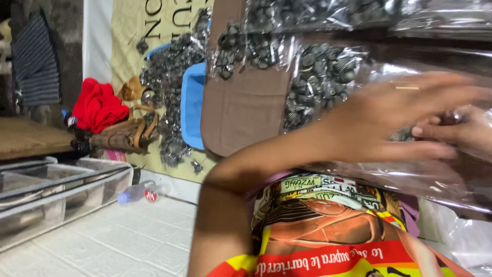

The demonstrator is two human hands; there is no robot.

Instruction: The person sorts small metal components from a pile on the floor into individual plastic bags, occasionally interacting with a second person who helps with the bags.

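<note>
My left hand (389, 120) reaches across from the lower middle, fingers stretched out and blurred, lying flat on a clear plastic bag (410, 177) that spreads over the right side. My right hand (461, 134) comes in from the right edge, and its fingertips pinch the same bag next to my left fingers. Inside the bag lie several small dark round metal pieces (320, 77). A brown cloth panel (241, 110) sits behind the bag. A colourful printed fabric (328, 231) lies below my forearm.
A blue tray (192, 102) and a heap of dark metal pieces (166, 77) rest on a pale printed banner (128, 31). A red cloth (97, 105), a brown woven bag (123, 134), a plastic bottle (136, 193) and clear storage bins (51, 192) stand at the left on white tiles (128, 238).
</note>
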